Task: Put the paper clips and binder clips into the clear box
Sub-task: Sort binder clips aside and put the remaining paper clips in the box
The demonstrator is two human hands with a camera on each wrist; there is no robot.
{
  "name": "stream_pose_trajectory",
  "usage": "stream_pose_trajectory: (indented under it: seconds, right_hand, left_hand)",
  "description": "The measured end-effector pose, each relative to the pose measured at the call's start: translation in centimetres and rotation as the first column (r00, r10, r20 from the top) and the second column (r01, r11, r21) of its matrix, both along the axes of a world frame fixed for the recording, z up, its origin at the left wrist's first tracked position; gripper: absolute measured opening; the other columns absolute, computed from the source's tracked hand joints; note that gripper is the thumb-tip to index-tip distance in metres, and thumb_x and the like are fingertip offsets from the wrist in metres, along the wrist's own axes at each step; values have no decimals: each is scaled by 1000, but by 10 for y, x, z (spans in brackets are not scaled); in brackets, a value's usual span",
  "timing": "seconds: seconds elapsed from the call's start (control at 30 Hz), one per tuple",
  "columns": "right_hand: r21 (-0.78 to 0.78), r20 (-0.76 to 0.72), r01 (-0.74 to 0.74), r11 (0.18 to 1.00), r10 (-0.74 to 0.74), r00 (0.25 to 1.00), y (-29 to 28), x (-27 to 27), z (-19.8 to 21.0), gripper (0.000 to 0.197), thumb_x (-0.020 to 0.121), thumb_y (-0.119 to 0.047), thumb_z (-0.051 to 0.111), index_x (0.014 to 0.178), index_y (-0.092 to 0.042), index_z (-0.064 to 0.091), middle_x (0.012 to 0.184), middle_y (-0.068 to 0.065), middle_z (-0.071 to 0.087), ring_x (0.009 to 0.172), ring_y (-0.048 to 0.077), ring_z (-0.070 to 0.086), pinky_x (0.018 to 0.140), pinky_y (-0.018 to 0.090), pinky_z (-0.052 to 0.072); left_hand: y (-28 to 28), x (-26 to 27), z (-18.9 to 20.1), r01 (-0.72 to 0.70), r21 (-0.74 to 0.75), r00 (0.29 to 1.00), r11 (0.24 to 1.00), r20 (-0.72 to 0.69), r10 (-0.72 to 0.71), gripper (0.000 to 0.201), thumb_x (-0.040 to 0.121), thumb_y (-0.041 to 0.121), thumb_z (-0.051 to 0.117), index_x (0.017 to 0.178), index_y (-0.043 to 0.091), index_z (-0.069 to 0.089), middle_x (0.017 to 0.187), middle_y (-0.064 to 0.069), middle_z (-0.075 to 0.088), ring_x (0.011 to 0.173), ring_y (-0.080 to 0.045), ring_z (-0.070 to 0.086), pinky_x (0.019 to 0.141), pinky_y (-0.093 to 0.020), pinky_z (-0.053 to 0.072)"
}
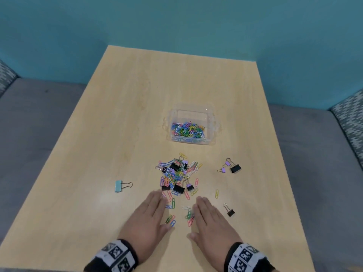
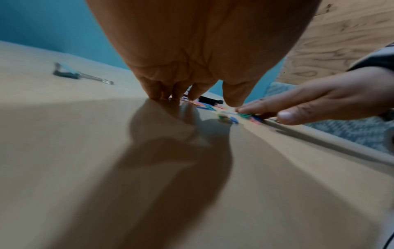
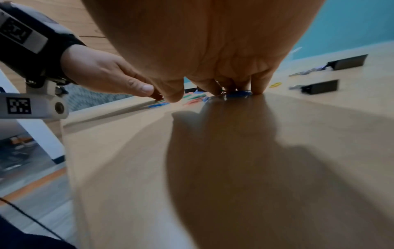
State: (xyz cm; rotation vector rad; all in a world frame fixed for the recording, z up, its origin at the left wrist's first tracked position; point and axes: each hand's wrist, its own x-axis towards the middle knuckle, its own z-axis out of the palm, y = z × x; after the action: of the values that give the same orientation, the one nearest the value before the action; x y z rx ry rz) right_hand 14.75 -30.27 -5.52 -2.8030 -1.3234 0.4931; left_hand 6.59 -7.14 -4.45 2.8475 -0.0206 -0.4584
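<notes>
A clear box with several coloured paper clips inside stands mid-table. Nearer me lies a mixed pile of paper clips and binder clips. Both hands lie flat on the table on either side of a few loose paper clips: my left hand at the left, my right hand at the right, fingers straight and pointing at the pile. In the wrist views the left fingertips and right fingertips touch the tabletop. Neither hand holds anything.
A light blue binder clip lies alone at the left. Black and purple binder clips sit at the right, a small black one beside my right hand. The wooden table ends at a teal wall; grey seats flank it.
</notes>
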Motion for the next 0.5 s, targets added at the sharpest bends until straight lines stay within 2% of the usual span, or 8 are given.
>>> stream_pose_trajectory:
  seconds: [0.07,0.17,0.2,0.3,0.5]
  right_hand:
    - [49,-7,-52,997,53,999,6,-1,0,69,90,-50,38,140,-2,39,150,17,35,140,30,30,109,41,24]
    - [91,3,4,996,-4,1000,17,18,4,64,95,-41,31,146,-2,28,154,16,25,144,29,19,113,42,23]
    - [84,11,21,996,-22,1000,20,26,4,63,95,-38,30,146,-2,28,154,17,25,143,29,20,112,42,28]
    - [38,-10,22,999,-22,1000,24,45,4,61,92,-37,33,143,-3,33,151,17,31,140,29,29,105,46,38]
    - [34,19,-86,996,86,996,14,29,11,56,89,-45,36,136,-14,44,146,14,41,135,30,38,105,45,38]
  left_hand:
    - [-12,-2,-4,17,1,999,1000,39,-17,71,88,55,36,136,3,45,147,-15,38,137,-29,35,106,-35,24]
    - [-17,6,-4,1,2,997,1000,72,-1,72,90,55,34,139,2,41,149,-14,36,139,-27,30,107,-35,23]
    - [-18,9,-5,16,11,997,1000,76,-17,72,89,54,35,138,2,42,148,-14,37,139,-26,31,107,-35,23]
    - [-16,10,-7,66,40,995,997,71,-69,70,88,52,38,135,2,46,147,-16,39,138,-27,33,106,-36,24]
    - [-11,-5,-12,98,13,989,995,108,-99,62,87,51,41,129,8,53,141,-13,48,133,-28,42,102,-36,27]
